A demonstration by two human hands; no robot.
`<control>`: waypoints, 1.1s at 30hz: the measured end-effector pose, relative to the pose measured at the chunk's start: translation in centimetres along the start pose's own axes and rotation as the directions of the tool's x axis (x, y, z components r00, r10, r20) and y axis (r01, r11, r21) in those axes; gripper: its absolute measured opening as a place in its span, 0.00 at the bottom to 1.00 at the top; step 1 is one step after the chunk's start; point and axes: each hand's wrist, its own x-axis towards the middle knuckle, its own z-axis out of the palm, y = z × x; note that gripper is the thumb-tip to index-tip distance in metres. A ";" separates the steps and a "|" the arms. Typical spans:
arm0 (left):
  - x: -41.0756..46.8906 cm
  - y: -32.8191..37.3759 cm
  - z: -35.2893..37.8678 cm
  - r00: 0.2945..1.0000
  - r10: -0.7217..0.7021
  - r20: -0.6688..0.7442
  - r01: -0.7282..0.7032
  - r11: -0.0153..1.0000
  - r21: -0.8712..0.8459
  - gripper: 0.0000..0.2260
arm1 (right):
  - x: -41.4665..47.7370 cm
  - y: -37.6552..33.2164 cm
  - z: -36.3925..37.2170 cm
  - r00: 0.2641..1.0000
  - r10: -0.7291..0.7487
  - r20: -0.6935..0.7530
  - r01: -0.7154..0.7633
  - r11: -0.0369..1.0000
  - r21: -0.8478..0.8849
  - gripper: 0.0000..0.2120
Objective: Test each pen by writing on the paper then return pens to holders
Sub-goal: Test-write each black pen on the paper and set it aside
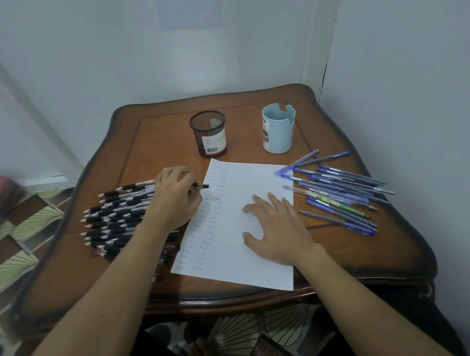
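a wooden table filled the middle of the frame, its curved edges close around a sheet of paper at centre, with columns of test marks down its left side. a pile of black pens lay centre left, just beside the sheet. blue pens fanned out centre right. the right hand lay flat on the paper, fingers spread, and a firm press there looked best for a clean stroke. the left hand pinched a black pen over the sheet's upper left. a mesh holder and a pale blue holder, both seemingly empty, stood upper centre, with bare wood between them offering reaching room.
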 end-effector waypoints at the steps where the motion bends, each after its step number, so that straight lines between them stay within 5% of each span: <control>1: 0.0 0.2 -0.1 1.000 0.014 -0.022 -0.015 1.000 -0.020 0.05 | 0.0 0.0 0.0 1.000 0.000 -0.001 0.000 1.000 0.000 0.30; 7: -0.2 0.3 -0.7 0.985 -0.042 -0.166 0.065 0.988 0.138 0.06 | 0.0 -0.1 -0.1 1.000 -0.003 -0.001 0.003 1.000 0.008 0.30; 12: 0.1 0.0 -0.8 0.980 -0.186 0.065 0.165 0.954 0.250 0.13 | 0.0 -0.1 -0.1 1.000 -0.005 -0.002 0.005 1.000 0.000 0.29; 15: 0.3 0.3 -0.5 0.993 -0.098 0.069 0.083 0.979 0.188 0.13 | 0.0 0.0 0.0 1.000 -0.002 -0.010 0.002 1.000 0.004 0.28; 20: 0.3 1.7 -0.8 0.982 0.147 -0.117 -0.154 0.987 -0.055 0.05 | 0.1 0.1 0.1 1.000 -0.001 -0.010 0.001 1.000 -0.001 0.28; 25: 0.7 3.0 -1.9 0.996 0.023 -0.084 -0.031 0.995 -0.092 0.19 | 0.1 0.1 0.1 1.000 0.011 -0.029 -0.011 1.000 0.011 0.27; 33: 0.8 4.1 -2.3 0.989 -0.030 -0.148 0.012 0.993 -0.121 0.16 | 0.0 -0.4 -0.6 0.998 0.019 -0.051 -0.019 1.000 0.007 0.27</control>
